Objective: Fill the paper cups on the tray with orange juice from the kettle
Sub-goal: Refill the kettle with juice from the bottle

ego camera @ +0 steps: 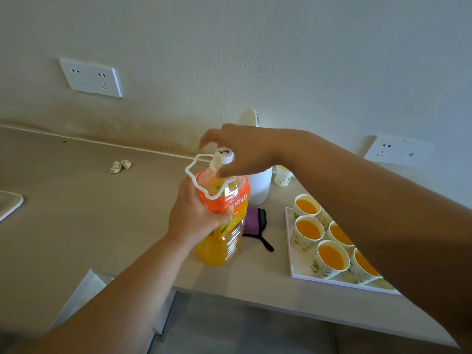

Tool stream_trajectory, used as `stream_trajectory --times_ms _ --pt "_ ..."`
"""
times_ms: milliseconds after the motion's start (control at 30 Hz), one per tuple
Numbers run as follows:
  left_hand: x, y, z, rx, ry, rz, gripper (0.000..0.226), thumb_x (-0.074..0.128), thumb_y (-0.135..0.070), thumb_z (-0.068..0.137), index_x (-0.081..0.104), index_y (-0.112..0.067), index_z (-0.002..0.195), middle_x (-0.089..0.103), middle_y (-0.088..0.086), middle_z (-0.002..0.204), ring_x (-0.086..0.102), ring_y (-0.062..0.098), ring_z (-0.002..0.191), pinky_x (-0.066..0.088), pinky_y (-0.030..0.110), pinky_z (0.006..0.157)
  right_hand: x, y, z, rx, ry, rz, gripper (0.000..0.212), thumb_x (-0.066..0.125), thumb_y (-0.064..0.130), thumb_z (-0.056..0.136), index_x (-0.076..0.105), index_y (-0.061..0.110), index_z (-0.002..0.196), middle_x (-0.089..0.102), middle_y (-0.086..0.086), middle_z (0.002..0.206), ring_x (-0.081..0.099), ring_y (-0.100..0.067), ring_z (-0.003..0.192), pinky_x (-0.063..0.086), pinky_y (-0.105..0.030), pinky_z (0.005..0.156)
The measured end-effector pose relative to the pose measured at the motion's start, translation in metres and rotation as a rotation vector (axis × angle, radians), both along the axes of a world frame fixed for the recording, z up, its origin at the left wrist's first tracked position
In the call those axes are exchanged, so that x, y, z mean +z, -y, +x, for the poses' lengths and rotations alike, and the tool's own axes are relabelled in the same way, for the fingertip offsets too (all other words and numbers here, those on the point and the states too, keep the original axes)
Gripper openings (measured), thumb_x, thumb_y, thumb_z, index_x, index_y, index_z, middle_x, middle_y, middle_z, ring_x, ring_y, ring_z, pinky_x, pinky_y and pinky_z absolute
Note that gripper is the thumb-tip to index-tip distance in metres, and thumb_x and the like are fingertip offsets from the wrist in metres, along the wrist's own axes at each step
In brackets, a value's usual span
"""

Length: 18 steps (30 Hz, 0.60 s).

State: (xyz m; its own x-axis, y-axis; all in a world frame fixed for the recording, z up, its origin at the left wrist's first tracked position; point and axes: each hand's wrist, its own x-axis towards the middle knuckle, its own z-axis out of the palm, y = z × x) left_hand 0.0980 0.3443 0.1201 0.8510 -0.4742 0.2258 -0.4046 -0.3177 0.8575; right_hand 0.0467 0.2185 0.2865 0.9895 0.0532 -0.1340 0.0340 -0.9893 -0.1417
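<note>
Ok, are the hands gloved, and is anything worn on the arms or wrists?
No gloves: the left hand and right hand are bare. The left forearm and right forearm are bare too, with no sleeve edge in view. No watch, bracelet or ring shows on the wrists or visible fingers.

kettle [259, 186] mostly behind right hand [242, 149]

Five cups [332, 259] full of juice show on one tray [300, 267] at the lower right. One more cup [282, 177] stands apart. One bottle [224, 241], one kettle [259, 185], two sockets [90, 77].
</note>
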Motion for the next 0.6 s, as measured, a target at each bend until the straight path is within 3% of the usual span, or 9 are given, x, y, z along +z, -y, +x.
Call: stream_trajectory --times_ms 33,100,167,300,433,533,600 --pt "0.000 0.000 -0.001 -0.003 0.000 -0.011 0.092 0.071 -0.054 0.040 0.044 -0.031 0.125 0.052 -0.008 0.119 0.057 0.012 0.107 0.054 0.043 0.084 -0.001 -0.002 0.002 -0.062 0.044 0.013 0.064 0.059 0.053 0.085 0.035 0.028 0.139 0.046 -0.005 0.127 0.052 -0.022 0.111 0.042 -0.033 0.092" --pt "0.000 0.000 0.000 -0.014 0.006 -0.033 0.094 0.072 -0.053 0.040 0.041 -0.032 0.127 0.051 -0.008 0.121 0.056 0.013 0.110 0.054 0.043 0.084 -0.005 -0.006 0.005 -0.166 0.116 -0.203 0.071 0.043 0.071 0.083 0.045 0.019 0.132 0.055 -0.003 0.118 0.055 -0.019 0.101 0.041 -0.032 0.085" --pt "0.000 -0.001 0.000 -0.013 0.005 -0.022 0.095 0.072 -0.054 0.040 0.042 -0.031 0.127 0.051 -0.007 0.121 0.056 0.013 0.109 0.054 0.044 0.084 -0.012 -0.007 0.008 -0.158 0.150 -0.403 0.065 0.033 0.066 0.090 0.055 0.013 0.119 0.060 -0.002 0.103 0.052 -0.015 0.087 0.039 -0.028 0.076" --pt "-0.001 -0.001 0.001 -0.001 0.001 0.000 0.095 0.070 -0.057 0.039 0.042 -0.029 0.126 0.052 -0.007 0.119 0.057 0.013 0.107 0.055 0.043 0.083 -0.015 -0.002 0.007 -0.058 0.076 -0.162 0.041 0.039 0.041 0.100 0.047 0.012 0.127 0.057 -0.006 0.116 0.047 -0.014 0.089 0.034 -0.024 0.076" --pt "-0.002 -0.001 0.002 -0.018 0.005 -0.001 0.095 0.071 -0.057 0.039 0.042 -0.030 0.126 0.052 -0.007 0.120 0.057 0.014 0.107 0.055 0.044 0.082 -0.017 0.014 0.002 0.017 0.070 -0.007 0.033 0.044 0.028 0.100 0.046 0.017 0.131 0.050 -0.005 0.126 0.051 -0.019 0.106 0.038 -0.022 0.087" --pt "-0.004 -0.001 0.005 -0.025 -0.007 -0.005 0.095 0.073 -0.057 0.040 0.041 -0.031 0.125 0.053 -0.007 0.120 0.058 0.014 0.107 0.055 0.044 0.082 -0.003 0.022 -0.003 0.024 0.142 0.072 0.035 0.055 0.024 0.095 0.048 0.015 0.129 0.051 0.003 0.114 0.050 -0.009 0.092 0.035 0.000 0.069" --pt "-0.004 -0.002 0.005 -0.036 -0.002 -0.011 0.094 0.075 -0.057 0.040 0.041 -0.032 0.125 0.053 -0.007 0.120 0.058 0.014 0.106 0.055 0.045 0.081 0.005 0.028 -0.008 -0.048 0.167 0.192 0.035 0.064 0.024 0.089 0.053 0.016 0.122 0.053 0.008 0.100 0.053 -0.004 0.077 0.039 0.001 0.062"
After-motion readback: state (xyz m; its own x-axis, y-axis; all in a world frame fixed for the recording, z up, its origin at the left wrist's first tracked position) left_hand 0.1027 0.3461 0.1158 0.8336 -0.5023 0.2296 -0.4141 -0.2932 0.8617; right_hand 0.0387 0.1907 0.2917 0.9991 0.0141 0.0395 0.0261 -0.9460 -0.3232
